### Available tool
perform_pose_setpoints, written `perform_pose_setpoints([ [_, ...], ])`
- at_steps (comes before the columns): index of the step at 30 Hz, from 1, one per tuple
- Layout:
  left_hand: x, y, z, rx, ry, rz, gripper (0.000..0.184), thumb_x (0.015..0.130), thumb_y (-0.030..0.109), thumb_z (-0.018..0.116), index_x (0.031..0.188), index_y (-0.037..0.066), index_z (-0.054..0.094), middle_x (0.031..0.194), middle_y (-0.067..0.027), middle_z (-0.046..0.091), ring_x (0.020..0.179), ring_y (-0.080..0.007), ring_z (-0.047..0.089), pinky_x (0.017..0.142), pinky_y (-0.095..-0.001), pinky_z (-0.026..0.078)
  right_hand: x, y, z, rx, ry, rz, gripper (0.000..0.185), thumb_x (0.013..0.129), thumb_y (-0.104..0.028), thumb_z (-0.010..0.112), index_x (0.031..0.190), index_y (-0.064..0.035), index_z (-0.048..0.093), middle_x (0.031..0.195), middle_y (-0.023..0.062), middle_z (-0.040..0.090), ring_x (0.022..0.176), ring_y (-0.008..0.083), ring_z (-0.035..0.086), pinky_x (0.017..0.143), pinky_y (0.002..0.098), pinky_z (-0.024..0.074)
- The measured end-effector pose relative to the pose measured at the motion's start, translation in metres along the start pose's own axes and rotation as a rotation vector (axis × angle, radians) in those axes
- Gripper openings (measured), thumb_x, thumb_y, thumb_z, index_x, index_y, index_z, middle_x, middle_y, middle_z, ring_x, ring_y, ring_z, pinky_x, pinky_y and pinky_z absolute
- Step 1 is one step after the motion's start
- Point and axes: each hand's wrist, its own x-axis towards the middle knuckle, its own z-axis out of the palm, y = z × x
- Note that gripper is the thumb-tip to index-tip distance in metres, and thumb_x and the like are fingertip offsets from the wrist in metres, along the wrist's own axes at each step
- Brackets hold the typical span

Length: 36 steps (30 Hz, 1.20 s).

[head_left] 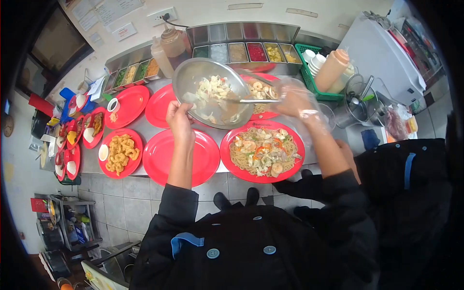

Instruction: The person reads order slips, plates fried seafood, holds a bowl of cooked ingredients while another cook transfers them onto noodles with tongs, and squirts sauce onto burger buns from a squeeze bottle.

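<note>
My left hand (180,117) grips the near-left rim of a steel mixing bowl (186,79), which is tilted over the plates. Inside lies chopped cabbage with bits of shrimp (215,89). My right hand (292,99), in a clear plastic glove, is closed on metal tongs (258,101) that reach into the bowl. Just below the bowl is a red oval plate (226,162) of noodles topped with shrimp and vegetables (263,150). Behind the tongs sits another plate of noodles with shrimp (263,92), partly hidden by the bowl and my hand.
Bare red plates (181,157) and a plate of fried rings (122,153) lie leftward. Topping bins (237,52) and squeeze bottles (162,58) line the back. A green basket (309,79) and a steel utensil pot (350,113) stand right, near a co-worker (406,193).
</note>
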Motion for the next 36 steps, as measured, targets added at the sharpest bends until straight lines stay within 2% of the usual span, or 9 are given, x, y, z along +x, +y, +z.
perform_pose_setpoints([
  [4,-0.004,0.008,0.004,0.044,-0.063,0.009,0.018,0.073,0.000,0.057,0.068,0.013,0.046,0.057,0.0049,0.046,0.045,-0.0029,0.038,0.040,-0.0195,0.031,0.029,-0.025,0.015,-0.058,-0.003,-0.081,0.033,0.066,-0.030,0.069,0.092,-0.0108,0.066,0.093,0.0128,0.066,0.093,0.0294,0.062,0.083,0.0400,0.0499],
  [6,-0.003,0.012,0.000,0.068,-0.087,0.024,0.018,0.073,-0.001,0.057,0.068,0.013,0.046,0.058,0.0050,0.046,0.045,-0.0029,0.038,0.040,-0.0196,0.031,0.039,-0.019,0.021,-0.043,0.135,-0.225,0.026,0.065,-0.023,0.067,0.087,-0.0084,0.067,0.088,0.0131,0.066,0.088,0.0301,0.063,0.079,0.0399,0.0512],
  [10,0.004,0.017,-0.004,0.033,-0.081,0.041,0.018,0.074,-0.003,0.055,0.068,0.011,0.045,0.061,0.0041,0.048,0.046,-0.0035,0.038,0.041,-0.0196,0.030,0.045,-0.013,0.026,-0.132,-0.099,-0.215,0.041,0.067,-0.036,0.071,0.098,-0.0093,0.065,0.099,0.0119,0.064,0.095,0.0304,0.060,0.081,0.0431,0.0487],
  [12,0.003,0.018,-0.001,0.014,-0.051,0.050,0.018,0.074,-0.004,0.055,0.068,0.011,0.045,0.062,0.0036,0.048,0.046,-0.0039,0.039,0.041,-0.0195,0.031,0.042,-0.008,0.048,-0.158,0.097,-0.209,0.020,0.065,-0.018,0.065,0.084,-0.0123,0.068,0.087,0.0088,0.067,0.089,0.0268,0.064,0.077,0.0397,0.0512],
  [16,0.004,0.014,0.000,-0.022,-0.007,0.040,0.019,0.075,-0.004,0.056,0.068,0.010,0.044,0.063,0.0031,0.048,0.050,-0.0046,0.041,0.046,-0.0196,0.032,0.038,-0.003,0.061,-0.226,0.211,-0.236,0.019,0.065,-0.016,0.064,0.083,-0.0153,0.068,0.085,0.0078,0.066,0.088,0.0262,0.064,0.077,0.0400,0.0510],
  [19,0.007,0.009,0.004,0.016,0.012,0.069,0.019,0.075,-0.003,0.056,0.068,0.009,0.044,0.063,0.0034,0.048,0.052,-0.0045,0.041,0.047,-0.0200,0.031,0.022,-0.002,0.038,-0.194,0.176,-0.131,0.021,0.063,-0.014,0.064,0.084,-0.0142,0.067,0.083,0.0087,0.065,0.086,0.0272,0.064,0.076,0.0399,0.0506],
  [21,0.009,0.007,0.004,0.049,0.022,0.082,0.019,0.075,-0.003,0.057,0.068,0.009,0.044,0.062,0.0036,0.047,0.053,-0.0043,0.041,0.048,-0.0202,0.030,0.012,-0.001,0.023,-0.140,0.122,-0.018,0.027,0.066,-0.022,0.067,0.091,-0.0117,0.068,0.094,0.0096,0.066,0.095,0.0280,0.061,0.084,0.0410,0.0476],
  [24,0.016,0.005,-0.002,0.042,0.025,0.153,0.020,0.074,-0.003,0.057,0.067,0.009,0.043,0.061,0.0037,0.047,0.051,-0.0041,0.040,0.046,-0.0208,0.029,0.010,0.018,0.032,-0.120,0.113,0.032,0.022,0.060,-0.018,0.068,0.082,-0.0138,0.067,0.089,0.0104,0.065,0.088,0.0286,0.063,0.079,0.0405,0.0495],
  [36,0.011,0.018,-0.016,0.029,0.028,0.141,0.022,0.073,-0.005,0.057,0.067,0.011,0.043,0.059,0.0043,0.045,0.048,-0.0036,0.037,0.044,-0.0206,0.027,0.001,0.018,0.022,-0.016,0.016,0.235,0.029,0.063,-0.027,0.067,0.087,-0.0112,0.068,0.090,0.0140,0.065,0.087,0.0307,0.063,0.077,0.0398,0.0505],
])
